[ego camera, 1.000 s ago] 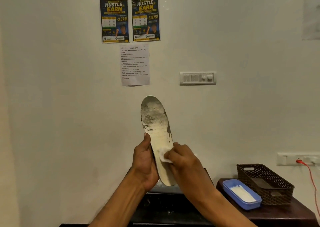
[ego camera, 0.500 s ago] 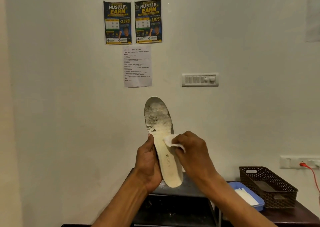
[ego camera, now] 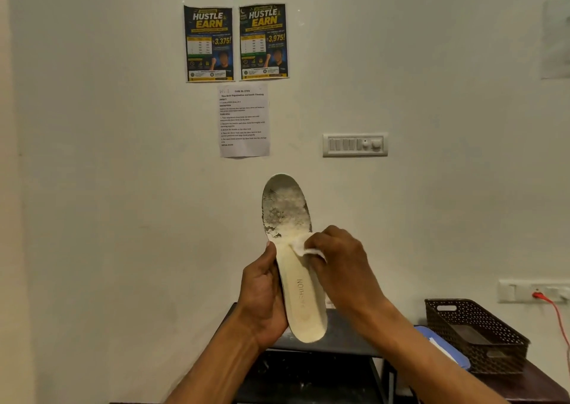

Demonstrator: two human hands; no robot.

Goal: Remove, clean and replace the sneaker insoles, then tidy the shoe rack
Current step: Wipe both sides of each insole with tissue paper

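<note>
Insole [ego camera: 303, 302] is judged light, thin and flexible; it is best taken along the heel-half edge, where bending is limited.

Head view: it is held upright in the air, below and left of the switch panel [ego camera: 354, 145]. The heel half is gripped from the side by the left hand [ego camera: 262, 295], thumb on the rim. A white wipe [ego camera: 297, 246] is pinched by the right hand [ego camera: 342, 268] and pressed on the mid-sole. The toe area is grey, mottled and flaking; the heel half is cream with stamped lettering.

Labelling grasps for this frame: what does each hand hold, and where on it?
Left hand grips the insole along one long edge, at the heel half. Right hand pinches a white wipe, pressed on the insole's middle.
</note>
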